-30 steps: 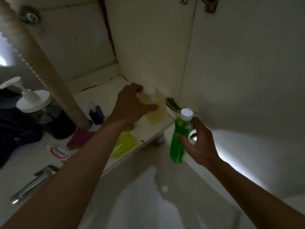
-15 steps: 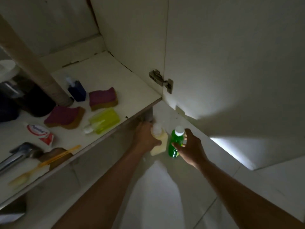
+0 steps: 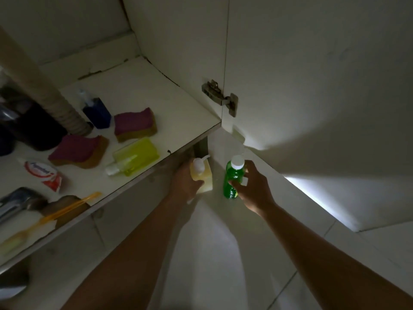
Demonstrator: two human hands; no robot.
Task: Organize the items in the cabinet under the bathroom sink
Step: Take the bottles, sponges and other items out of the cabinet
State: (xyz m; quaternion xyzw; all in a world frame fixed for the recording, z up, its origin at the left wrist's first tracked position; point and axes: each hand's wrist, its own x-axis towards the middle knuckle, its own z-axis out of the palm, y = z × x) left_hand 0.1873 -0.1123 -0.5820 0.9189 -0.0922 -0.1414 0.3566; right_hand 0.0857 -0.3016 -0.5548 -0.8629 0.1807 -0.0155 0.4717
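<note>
Two bottles are off the shelf, one in each hand. The left hand [image 3: 186, 184] has its fingers curled round the pale yellow pump bottle [image 3: 202, 175] in the middle of the frame, just under the shelf's front edge. The right hand [image 3: 252, 189] wraps its thumb and fingers round the green bottle [image 3: 232, 182], just to the right. The bottles are near each other but not touching. I cannot tell if they stand on the floor [image 3: 212, 253] or hang above it.

I think the job is not far along. Lots of things lie mixed up on the shelf [image 3: 138, 90] at the left of the frame: two pink sponges [image 3: 134, 124], a yellow bottle on its side [image 3: 136, 156], a blue bottle [image 3: 97, 113], a toothpaste tube [image 3: 44, 173] and an orange toothbrush [image 3: 67, 209]. I would still need to sort them.

The shelf is white, with cracks along its back edge. A ribbed hose [image 3: 55, 101] comes down at the upper left. The cabinet door [image 3: 312, 86] stands open at the right on a metal hinge [image 3: 220, 97]. The room is dim, with a bright strip of light under the door at the lower right. The floor is pale tile.
</note>
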